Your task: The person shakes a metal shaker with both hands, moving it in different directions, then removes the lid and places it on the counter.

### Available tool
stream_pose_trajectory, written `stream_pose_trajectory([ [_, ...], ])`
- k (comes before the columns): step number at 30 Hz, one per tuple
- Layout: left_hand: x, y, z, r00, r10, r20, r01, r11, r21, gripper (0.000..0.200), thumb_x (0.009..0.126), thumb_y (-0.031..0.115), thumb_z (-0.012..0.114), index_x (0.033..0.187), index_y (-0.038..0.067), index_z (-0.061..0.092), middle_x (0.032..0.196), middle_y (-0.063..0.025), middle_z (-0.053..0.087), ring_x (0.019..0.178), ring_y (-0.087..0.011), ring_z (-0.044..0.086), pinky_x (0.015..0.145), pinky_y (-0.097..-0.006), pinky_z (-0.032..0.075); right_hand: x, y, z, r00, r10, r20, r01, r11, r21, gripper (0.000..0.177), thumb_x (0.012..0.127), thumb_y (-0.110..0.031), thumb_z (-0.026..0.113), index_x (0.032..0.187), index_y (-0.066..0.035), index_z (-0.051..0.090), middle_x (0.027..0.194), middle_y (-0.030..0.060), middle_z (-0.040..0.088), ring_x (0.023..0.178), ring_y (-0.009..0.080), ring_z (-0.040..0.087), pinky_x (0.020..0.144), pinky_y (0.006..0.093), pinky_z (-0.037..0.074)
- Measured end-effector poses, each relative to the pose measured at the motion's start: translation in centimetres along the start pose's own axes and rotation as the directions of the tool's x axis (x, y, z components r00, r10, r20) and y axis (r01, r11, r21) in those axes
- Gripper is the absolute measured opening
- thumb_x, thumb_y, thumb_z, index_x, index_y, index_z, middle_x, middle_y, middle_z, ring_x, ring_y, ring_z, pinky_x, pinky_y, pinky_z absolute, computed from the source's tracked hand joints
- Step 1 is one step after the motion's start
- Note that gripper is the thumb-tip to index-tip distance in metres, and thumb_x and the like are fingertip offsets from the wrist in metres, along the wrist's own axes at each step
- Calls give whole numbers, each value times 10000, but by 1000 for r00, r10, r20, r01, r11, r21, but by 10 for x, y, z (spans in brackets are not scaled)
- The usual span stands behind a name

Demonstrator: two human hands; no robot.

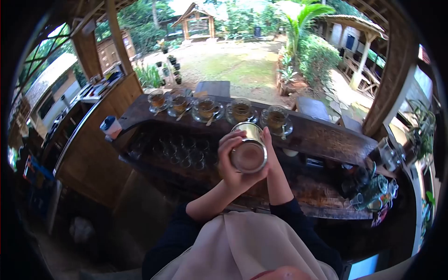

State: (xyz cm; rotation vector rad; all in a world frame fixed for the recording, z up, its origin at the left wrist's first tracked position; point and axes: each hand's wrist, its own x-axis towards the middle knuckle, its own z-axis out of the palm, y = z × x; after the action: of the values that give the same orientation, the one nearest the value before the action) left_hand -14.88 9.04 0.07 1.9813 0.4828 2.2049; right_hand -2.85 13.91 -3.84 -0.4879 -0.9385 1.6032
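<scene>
Both hands hold a gold-coloured metal canister (249, 156) above the counter, its round silver-rimmed end facing me. My left hand (229, 161) wraps its fingers around the left side. My right hand (269, 151) presses along the right side, its fingers partly hidden behind the canister. Just beyond it, glass cups of brown drink stand on clear saucers in a row, one glass cup (241, 109) directly behind and another glass cup (276, 117) to its right. Small spoons rest on several saucers.
The dark wooden counter (326, 140) runs across in front of me. Several upturned glasses (184, 151) fill its lower shelf at left. A blue-and-white container (110, 127) sits at the left end. Glass jars (378, 189) crowd the right end, near a wooden post (392, 70).
</scene>
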Motion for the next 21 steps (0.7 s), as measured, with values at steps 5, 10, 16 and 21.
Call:
stream_pose_trajectory([
  [5,11,54,15,749,633,-196,-663,715,-224,483,720,229,747,1115,130,487,1086,28,594,1062,-210,548,912,-351,399,-42,-51,15,704,-616,353,710,595,-376,885,807,-728,361,1240,38,458,1212,181,520,1137,261,505,985,353,366],
  [10,-3,49,45,819,573,11,-537,773,-338,310,810,191,655,1095,148,539,1131,27,611,1080,-177,545,951,-354,380,-66,-52,-2,815,-572,97,567,821,71,901,795,-731,389,1246,48,443,1186,226,537,1035,283,588,889,398,492],
  [16,8,49,59,959,173,224,-66,907,-415,716,667,238,807,1221,82,379,1148,-95,528,1078,-258,513,905,-366,401,-103,-42,-53,906,-317,-282,321,947,-35,765,904,-638,287,1295,10,398,1256,158,501,1141,238,519,957,367,434],
  [21,-13,95,80,655,615,-439,-738,398,-544,457,734,81,727,1135,138,516,1102,-7,622,1057,-241,589,929,-363,420,-135,-79,36,419,-902,101,866,364,-344,971,741,-806,387,1272,7,396,1180,173,503,1116,254,522,943,384,444],
])
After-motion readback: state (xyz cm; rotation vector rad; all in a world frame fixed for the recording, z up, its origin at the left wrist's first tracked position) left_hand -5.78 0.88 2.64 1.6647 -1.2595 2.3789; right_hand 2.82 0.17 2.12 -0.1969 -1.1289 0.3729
